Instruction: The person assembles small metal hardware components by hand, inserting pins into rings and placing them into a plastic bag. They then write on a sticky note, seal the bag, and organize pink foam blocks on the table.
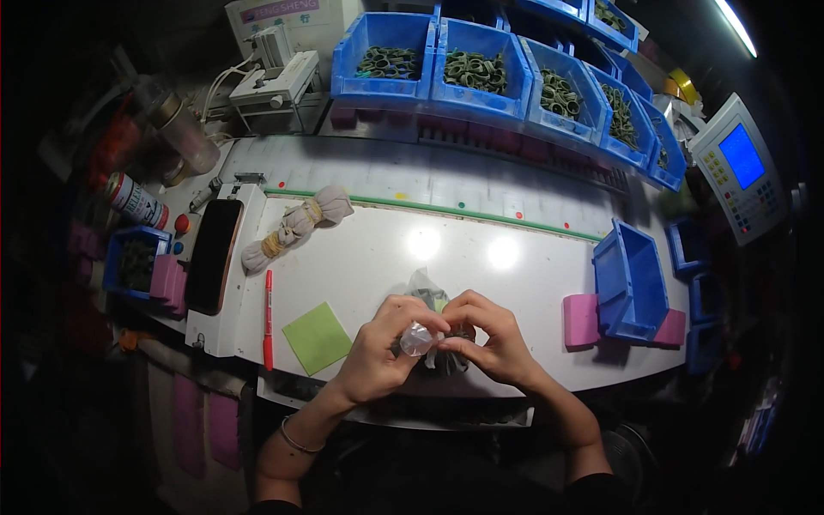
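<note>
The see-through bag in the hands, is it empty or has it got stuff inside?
It looks not empty: pale-green and dark shapes show through the clear plastic bag between the left hand and right hand.

White worktable [541, 296], a bright slanted tube light [736, 27] at upper right, surroundings apparently in deep shadow.

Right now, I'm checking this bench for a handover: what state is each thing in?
Plastic bag: gathered between the hands
Left hand: closed on the bag
Right hand: at the bag, grip unclear
Phone: screen dark
Panel display: lit blue
Tube lamp: lit
Rack bins: open, holding green pieces
Cloth bundle: tied
Green square: lying flat
Red pen: lying flat
</note>
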